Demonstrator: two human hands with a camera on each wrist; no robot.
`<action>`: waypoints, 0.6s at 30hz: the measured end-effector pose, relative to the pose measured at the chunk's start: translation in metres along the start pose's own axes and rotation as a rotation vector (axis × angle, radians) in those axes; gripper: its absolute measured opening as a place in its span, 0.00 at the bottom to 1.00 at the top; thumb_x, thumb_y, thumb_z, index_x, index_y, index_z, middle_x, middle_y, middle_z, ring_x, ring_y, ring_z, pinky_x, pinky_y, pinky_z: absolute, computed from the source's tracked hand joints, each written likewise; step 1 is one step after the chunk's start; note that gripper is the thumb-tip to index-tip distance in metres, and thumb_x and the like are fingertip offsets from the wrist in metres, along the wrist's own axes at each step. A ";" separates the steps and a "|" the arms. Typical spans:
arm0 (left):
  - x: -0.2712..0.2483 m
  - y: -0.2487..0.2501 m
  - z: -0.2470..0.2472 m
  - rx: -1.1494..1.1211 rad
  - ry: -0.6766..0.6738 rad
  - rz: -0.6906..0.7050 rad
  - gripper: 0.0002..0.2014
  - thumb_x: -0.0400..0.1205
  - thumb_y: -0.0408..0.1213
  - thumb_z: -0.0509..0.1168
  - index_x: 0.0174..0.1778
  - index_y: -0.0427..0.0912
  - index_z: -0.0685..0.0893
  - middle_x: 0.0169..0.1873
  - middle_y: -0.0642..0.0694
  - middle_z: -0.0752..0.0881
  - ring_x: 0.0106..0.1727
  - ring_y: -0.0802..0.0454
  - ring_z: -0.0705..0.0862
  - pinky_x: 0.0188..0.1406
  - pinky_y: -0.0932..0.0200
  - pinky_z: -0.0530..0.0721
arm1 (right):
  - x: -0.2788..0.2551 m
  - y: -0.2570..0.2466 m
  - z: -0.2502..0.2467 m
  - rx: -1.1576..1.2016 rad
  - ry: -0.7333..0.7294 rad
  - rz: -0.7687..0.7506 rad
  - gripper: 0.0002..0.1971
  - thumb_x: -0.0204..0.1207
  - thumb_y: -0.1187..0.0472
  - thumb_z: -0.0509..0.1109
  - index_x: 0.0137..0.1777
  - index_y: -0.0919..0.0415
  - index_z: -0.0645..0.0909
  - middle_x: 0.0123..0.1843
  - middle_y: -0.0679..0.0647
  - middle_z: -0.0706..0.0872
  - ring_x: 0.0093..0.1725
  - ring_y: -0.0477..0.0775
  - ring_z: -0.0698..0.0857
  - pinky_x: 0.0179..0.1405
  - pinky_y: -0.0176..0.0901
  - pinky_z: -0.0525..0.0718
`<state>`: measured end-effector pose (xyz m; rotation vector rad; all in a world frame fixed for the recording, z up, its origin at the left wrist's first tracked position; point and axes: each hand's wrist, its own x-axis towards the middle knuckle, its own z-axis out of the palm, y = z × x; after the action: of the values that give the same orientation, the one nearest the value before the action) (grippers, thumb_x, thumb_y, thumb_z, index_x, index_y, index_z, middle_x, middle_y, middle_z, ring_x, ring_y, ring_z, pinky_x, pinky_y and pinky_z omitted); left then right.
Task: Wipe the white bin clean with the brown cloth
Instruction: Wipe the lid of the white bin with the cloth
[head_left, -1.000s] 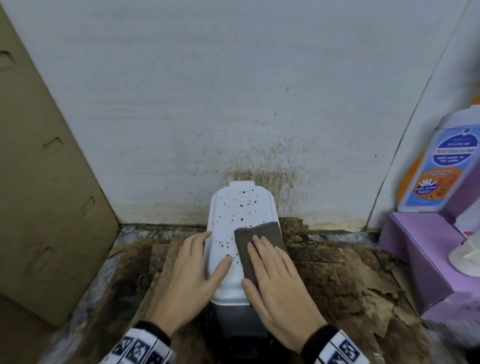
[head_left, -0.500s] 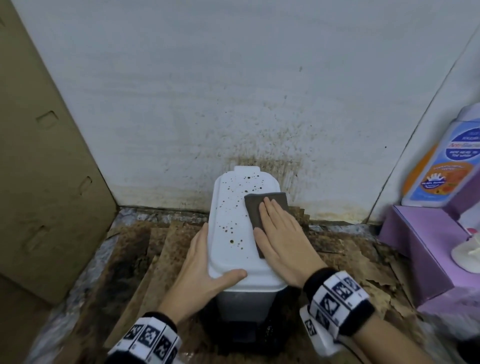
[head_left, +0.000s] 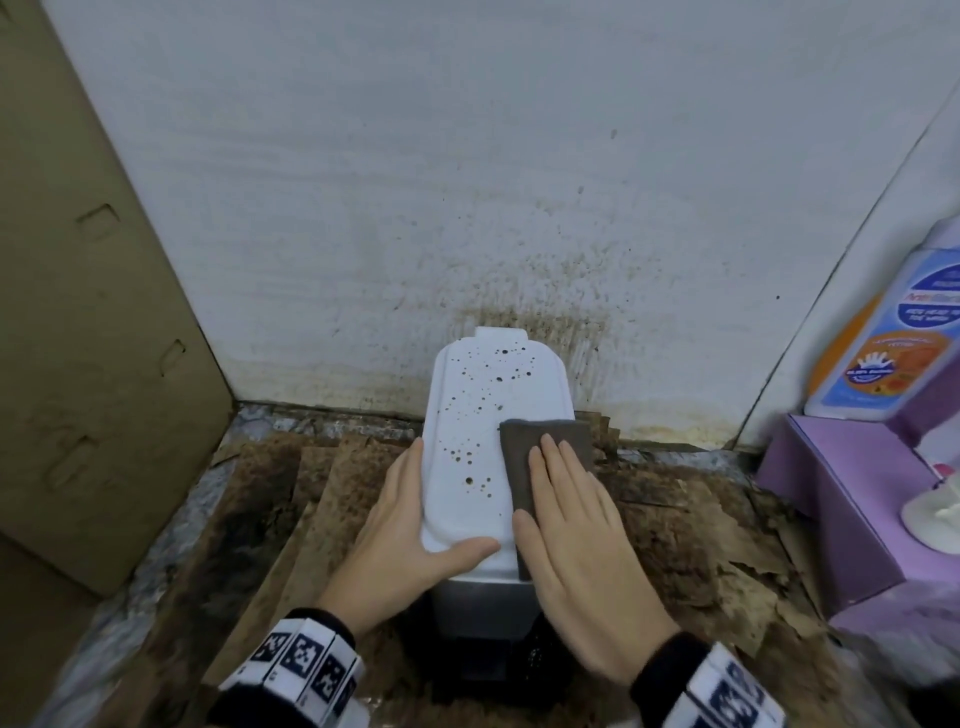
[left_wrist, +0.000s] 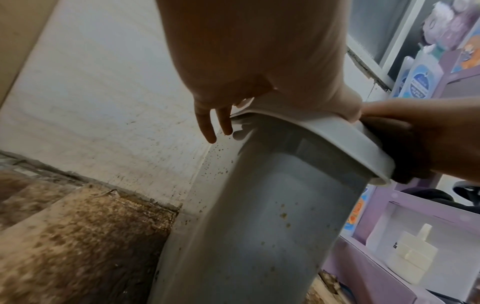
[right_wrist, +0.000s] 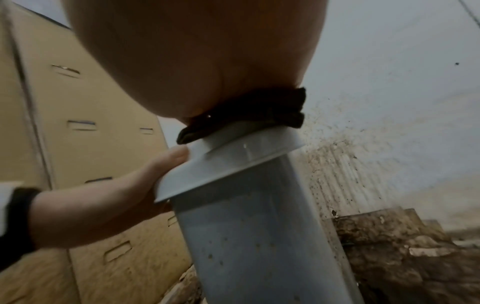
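Note:
The white bin stands against the stained wall, its lid spotted with brown specks; its grey body shows in both wrist views. The brown cloth lies on the lid's right side. My right hand lies flat on the cloth with straight fingers, pressing it down. My left hand rests along the lid's left edge, thumb laid across the lid's near end, fingers straight down the side.
A tan cardboard panel leans at the left. Stained, torn cardboard covers the floor around the bin. At the right stands a purple box with a soap bottle on it. The wall behind the bin is spattered brown.
My right hand has slid the cloth back along the lid's right side from the far end towards me. My left hand has stayed on the lid's left edge.

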<state>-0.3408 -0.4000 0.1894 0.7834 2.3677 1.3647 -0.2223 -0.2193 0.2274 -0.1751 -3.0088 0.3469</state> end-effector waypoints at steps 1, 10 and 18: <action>0.000 0.000 0.001 -0.015 0.007 0.008 0.64 0.64 0.77 0.73 0.88 0.66 0.39 0.85 0.71 0.48 0.87 0.65 0.53 0.86 0.43 0.64 | -0.005 -0.002 0.004 -0.021 0.024 0.001 0.32 0.90 0.45 0.33 0.90 0.59 0.39 0.91 0.50 0.37 0.89 0.47 0.34 0.86 0.48 0.40; -0.002 -0.003 0.004 -0.094 0.039 0.002 0.60 0.64 0.72 0.77 0.85 0.75 0.43 0.83 0.76 0.49 0.86 0.67 0.56 0.85 0.47 0.65 | 0.046 0.027 -0.020 -0.052 -0.138 -0.054 0.38 0.83 0.35 0.28 0.89 0.54 0.36 0.90 0.45 0.33 0.87 0.40 0.32 0.88 0.46 0.39; 0.000 0.003 0.000 -0.122 0.018 0.014 0.57 0.64 0.74 0.77 0.80 0.82 0.42 0.80 0.81 0.49 0.85 0.70 0.56 0.83 0.49 0.66 | 0.130 0.061 -0.021 -0.037 -0.247 -0.057 0.32 0.91 0.44 0.39 0.89 0.56 0.36 0.91 0.48 0.35 0.88 0.45 0.34 0.89 0.50 0.40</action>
<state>-0.3396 -0.3989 0.1916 0.7570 2.2714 1.5117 -0.3415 -0.1391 0.2455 -0.0529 -3.2574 0.3299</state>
